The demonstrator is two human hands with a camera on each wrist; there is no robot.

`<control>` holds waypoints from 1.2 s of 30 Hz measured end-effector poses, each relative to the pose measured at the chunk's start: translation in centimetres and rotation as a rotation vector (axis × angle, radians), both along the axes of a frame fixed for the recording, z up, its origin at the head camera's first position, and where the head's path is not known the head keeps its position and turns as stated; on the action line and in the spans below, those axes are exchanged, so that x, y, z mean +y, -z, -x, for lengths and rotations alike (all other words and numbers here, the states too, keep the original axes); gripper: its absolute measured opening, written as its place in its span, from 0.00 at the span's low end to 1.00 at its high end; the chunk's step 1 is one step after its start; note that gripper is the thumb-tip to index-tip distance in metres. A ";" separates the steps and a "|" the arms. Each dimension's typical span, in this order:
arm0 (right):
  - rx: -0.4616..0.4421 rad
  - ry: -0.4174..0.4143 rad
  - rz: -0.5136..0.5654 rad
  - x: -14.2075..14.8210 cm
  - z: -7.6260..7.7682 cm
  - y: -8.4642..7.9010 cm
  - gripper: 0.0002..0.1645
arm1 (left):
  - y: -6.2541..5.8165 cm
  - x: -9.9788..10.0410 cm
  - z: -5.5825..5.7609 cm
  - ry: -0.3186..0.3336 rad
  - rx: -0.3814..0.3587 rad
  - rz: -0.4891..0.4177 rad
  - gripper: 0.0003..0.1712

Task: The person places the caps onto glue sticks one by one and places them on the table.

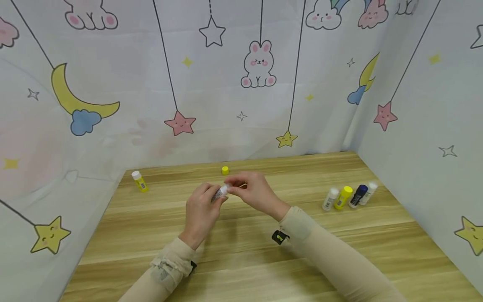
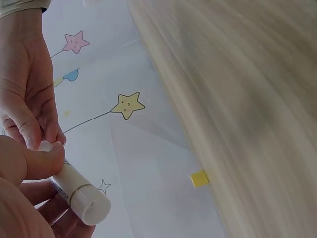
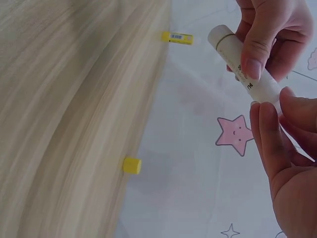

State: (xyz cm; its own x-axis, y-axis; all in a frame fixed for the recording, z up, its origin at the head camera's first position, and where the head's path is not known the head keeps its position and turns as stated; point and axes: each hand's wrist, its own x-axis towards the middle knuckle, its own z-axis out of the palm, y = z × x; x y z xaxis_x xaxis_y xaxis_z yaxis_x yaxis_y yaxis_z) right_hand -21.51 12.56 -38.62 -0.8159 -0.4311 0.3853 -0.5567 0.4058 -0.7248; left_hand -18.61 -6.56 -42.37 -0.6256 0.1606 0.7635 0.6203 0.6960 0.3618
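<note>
A white glue stick (image 1: 220,193) is held above the table by my left hand (image 1: 202,212), whose thumb and fingers wrap its middle. My right hand (image 1: 260,195) pinches the stick's white end between thumb and fingertips. In the right wrist view the glue stick (image 3: 229,49) slants down, its far end free and dark print along its side. The left wrist view shows the other end of the glue stick (image 2: 89,203) poking out past my left thumb. A small yellow cap (image 1: 225,170) lies beyond my hands, near the table's back edge.
A yellow glue stick with a white top (image 1: 139,181) stands at the back left of the wooden table (image 1: 241,268). On the right several more stand in a row: a white one (image 1: 330,199), a yellow one (image 1: 343,198), a dark blue one (image 1: 357,196) and another white one (image 1: 369,193).
</note>
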 end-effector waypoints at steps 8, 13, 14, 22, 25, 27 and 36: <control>0.103 0.009 -0.101 -1.3 -0.2 -0.9 0.13 | -0.7 -0.3 -0.6 -0.022 0.024 0.012 0.16; 0.081 0.008 -0.112 -1.6 -0.1 -0.9 0.13 | -0.9 -0.4 -0.7 -0.037 0.033 0.025 0.16; 0.068 0.004 -0.105 -1.5 -0.1 -0.9 0.13 | -1.0 -0.4 -0.7 -0.034 0.038 0.029 0.16; -0.019 -0.009 -0.058 0.5 0.0 -0.9 0.11 | -1.7 0.4 -0.3 0.050 -0.018 0.062 0.17; -0.038 0.008 -0.063 1.3 -0.3 -0.4 0.09 | -1.5 0.2 -0.4 0.065 -0.089 0.073 0.23; -0.040 0.019 -0.081 1.9 -0.3 -0.2 0.09 | -1.3 -0.2 -0.3 0.061 -0.131 0.073 0.25; 0.010 0.070 -0.189 4.7 -0.1 0.8 0.07 | -0.7 -2.1 0.9 -0.051 -0.225 -0.042 0.20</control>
